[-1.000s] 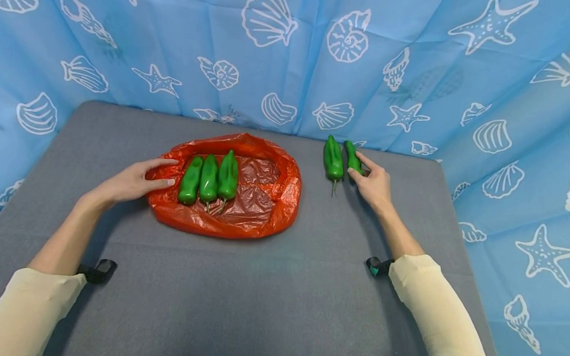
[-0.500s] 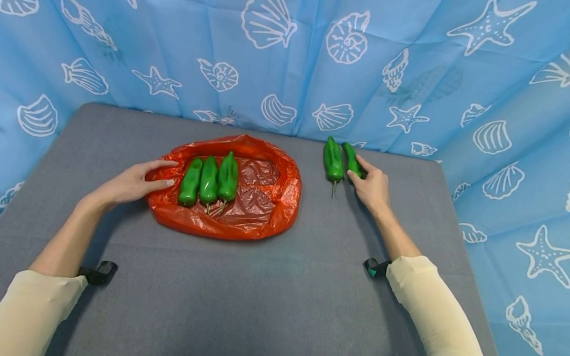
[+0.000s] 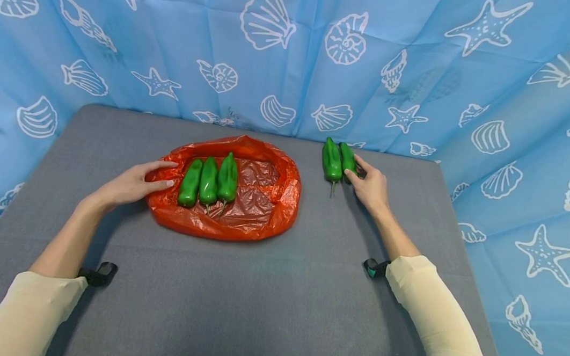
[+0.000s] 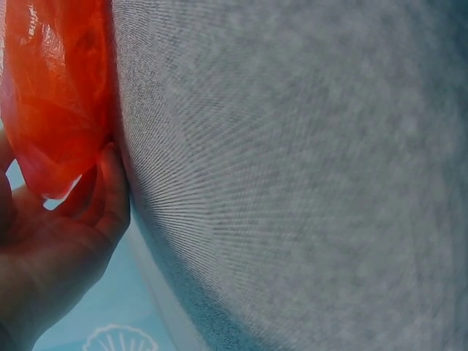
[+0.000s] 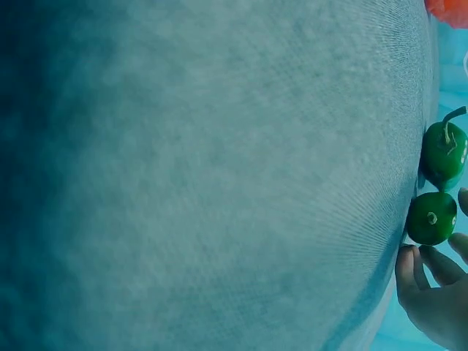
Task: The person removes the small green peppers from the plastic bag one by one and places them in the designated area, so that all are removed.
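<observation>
A red plastic bag (image 3: 241, 232) lies spread on the table with its rim rolled up. Side by side in its left half are three green peppers (image 3: 209, 179). My left hand (image 3: 127, 183) holds the bag's left rim, thumb and fingers on the inside in the head view; the left wrist view shows other fingers under its outer edge. At the back right, my right hand (image 3: 371, 188) grips a slim green pepper (image 3: 347, 157) between thumb and fingers. Right against its left side lies another green pepper (image 3: 332, 161), stem toward me. In the right wrist view both pepper ends (image 5: 431, 218) show.
The grey cloth-covered table (image 3: 239, 304) reaches back to a blue curtain (image 3: 291, 54) printed with white shells and starfish. A second stretch of curtain (image 3: 530, 212) hangs along the right side. Black straps (image 3: 101, 274) sit at both wrists.
My right hand has shifted slightly left, bringing the slim pepper closer to its neighbour and straightening it a little. The left hand and the bag have stayed in place.
</observation>
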A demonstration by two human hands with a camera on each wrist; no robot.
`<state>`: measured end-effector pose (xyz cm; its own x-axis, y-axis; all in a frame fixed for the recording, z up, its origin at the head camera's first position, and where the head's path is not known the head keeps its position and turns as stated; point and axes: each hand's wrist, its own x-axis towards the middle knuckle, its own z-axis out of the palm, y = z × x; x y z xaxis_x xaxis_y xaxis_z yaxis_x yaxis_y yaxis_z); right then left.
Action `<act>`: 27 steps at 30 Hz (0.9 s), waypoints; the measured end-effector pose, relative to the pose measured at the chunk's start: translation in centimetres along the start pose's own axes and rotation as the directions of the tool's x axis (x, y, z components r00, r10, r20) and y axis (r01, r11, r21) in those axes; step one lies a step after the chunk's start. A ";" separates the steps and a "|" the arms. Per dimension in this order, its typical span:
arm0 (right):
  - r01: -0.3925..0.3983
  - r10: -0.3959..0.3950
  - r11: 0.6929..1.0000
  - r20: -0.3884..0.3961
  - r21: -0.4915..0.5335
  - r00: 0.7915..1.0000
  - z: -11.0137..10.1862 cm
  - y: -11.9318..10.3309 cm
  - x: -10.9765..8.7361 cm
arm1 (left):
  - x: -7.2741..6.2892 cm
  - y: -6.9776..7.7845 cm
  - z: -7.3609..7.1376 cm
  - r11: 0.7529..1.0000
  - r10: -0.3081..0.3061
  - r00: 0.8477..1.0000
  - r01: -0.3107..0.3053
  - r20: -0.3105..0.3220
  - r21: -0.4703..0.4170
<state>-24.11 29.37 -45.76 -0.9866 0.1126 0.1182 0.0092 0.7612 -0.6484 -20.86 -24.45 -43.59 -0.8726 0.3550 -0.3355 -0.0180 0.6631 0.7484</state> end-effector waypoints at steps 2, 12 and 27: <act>-0.004 0.004 1.000 -0.006 0.014 1.000 -0.1 0.0 0.0 | 0.0 0.0 0.0 1.000 0.000 1.000 0.000 -0.001 -0.002; 0.042 -0.028 0.989 -0.098 0.143 0.995 -0.5 -0.1 -0.2 | 0.1 -0.1 0.0 1.000 0.000 1.000 0.000 0.001 0.003; 0.179 -0.119 0.863 -0.155 0.472 0.981 -0.8 -2.9 -2.1 | 0.0 0.0 0.0 1.000 0.003 1.000 -0.003 -0.002 0.006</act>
<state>-21.98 27.47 -43.56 -0.9435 0.1186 0.3096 -0.2460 0.3753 -0.8936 -20.85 -24.47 -43.55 -0.8735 0.3557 -0.3323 -0.0123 0.6663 0.7456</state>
